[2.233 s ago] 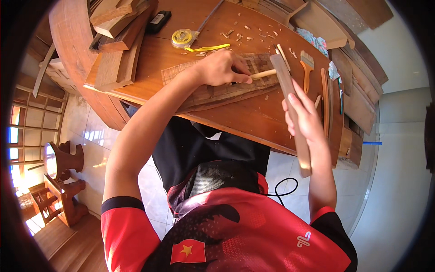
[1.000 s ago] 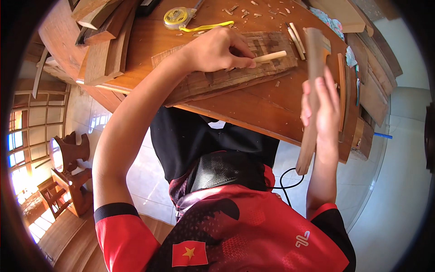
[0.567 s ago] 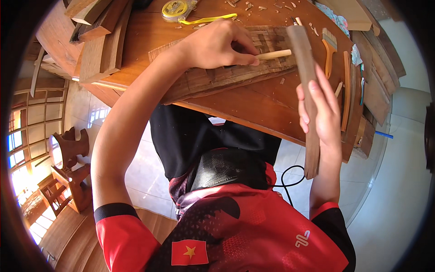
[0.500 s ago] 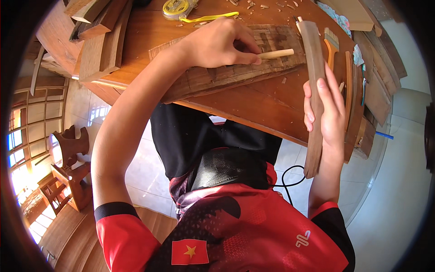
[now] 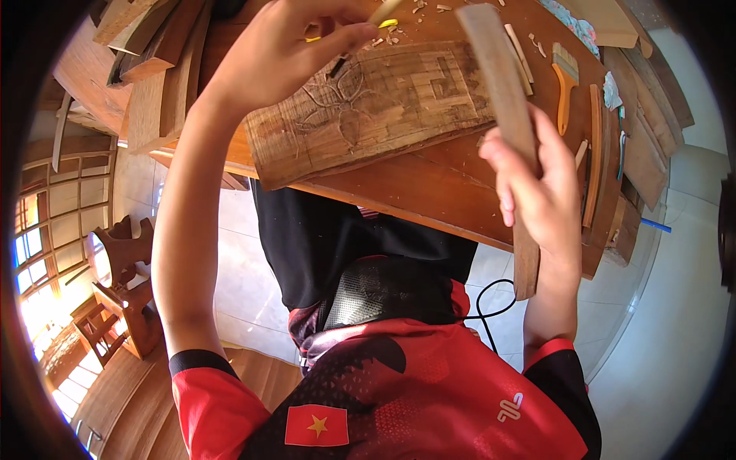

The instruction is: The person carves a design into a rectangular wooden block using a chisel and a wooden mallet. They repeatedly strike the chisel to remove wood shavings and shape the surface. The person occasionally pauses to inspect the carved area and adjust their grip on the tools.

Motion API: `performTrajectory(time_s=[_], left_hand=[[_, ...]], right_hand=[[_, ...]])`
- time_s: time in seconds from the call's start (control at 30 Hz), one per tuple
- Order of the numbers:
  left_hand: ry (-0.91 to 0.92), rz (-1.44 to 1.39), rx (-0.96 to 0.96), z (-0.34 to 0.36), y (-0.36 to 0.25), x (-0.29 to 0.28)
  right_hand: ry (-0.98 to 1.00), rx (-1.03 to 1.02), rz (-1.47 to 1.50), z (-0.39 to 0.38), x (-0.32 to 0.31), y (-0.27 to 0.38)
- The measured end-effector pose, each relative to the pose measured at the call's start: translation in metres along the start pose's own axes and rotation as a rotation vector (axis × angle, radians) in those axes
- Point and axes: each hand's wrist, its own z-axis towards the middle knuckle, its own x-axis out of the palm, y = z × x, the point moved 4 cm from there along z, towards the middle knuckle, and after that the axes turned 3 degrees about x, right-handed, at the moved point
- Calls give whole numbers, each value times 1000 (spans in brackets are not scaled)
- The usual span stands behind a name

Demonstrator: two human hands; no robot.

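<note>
My left hand (image 5: 307, 42) is raised at the back left of the board, fingers closed on a carving tool with a pale wooden handle (image 5: 387, 11); its short dark tip shows below the hand. Beneath it a carved brown board (image 5: 368, 130) lies on the wooden table (image 5: 414, 188), with a flower outline at left and a squared pattern at right. My right hand (image 5: 537, 176) grips a long flat brown wooden bar (image 5: 491, 65), which stands out past the board's right end, its upper end toward the back of the table.
Lumber pieces (image 5: 165, 92) are stacked at back left, with more boards (image 5: 644, 153) along the right. A paintbrush (image 5: 566, 80), thin dowels (image 5: 520, 54), long strips (image 5: 594, 146), a crumpled cloth (image 5: 571, 23) and wood chips lie about. A carved wooden chair (image 5: 130, 314) stands at lower left.
My left hand has lifted the tool up and leftward off the board, uncovering the carved flower. The bar in my right hand has tilted, its top further left and back.
</note>
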Motion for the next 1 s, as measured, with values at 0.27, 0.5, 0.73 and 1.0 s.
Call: performTrajectory(time_s=[0.27,0.5,0.73,1.0], left_hand=[[-240,-1,-257,-40,22,-22],[-364,-201,-366,-65,33,-30],[-269,-220,-319,-54,13,-15],[18,-299,-227,-11,-18,40]], right_hand=[[-32,-360,-470,48,83,22],[-46,-241,-634,54,96,19],[-223,-290,-211,83,20,29],[-501,-173,-166,71,-72,18]])
